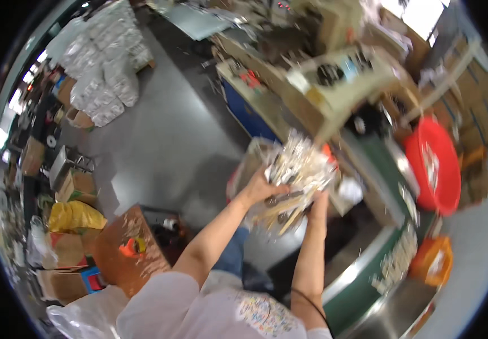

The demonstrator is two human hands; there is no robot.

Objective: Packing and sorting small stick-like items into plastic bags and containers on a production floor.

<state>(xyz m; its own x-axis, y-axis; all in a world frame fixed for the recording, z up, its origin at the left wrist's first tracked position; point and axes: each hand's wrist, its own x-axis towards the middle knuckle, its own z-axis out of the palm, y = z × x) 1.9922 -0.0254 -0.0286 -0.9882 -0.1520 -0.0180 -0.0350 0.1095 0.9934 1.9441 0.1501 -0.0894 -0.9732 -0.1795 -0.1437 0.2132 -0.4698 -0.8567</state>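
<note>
Loose bundle of thin sticks, some in shiny wrap, is up in the air, left of the green table's left edge. Left hand and right hand both grip it, right fingers partly hidden. Probably light, stiff singly, slippery together; best squeezed around the middle, both sides. Blurry.

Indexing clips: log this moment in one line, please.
left hand: holds bundle | right hand: holds bundle | bundle: thin pale pieces, blurred | rightward: red basin
</note>
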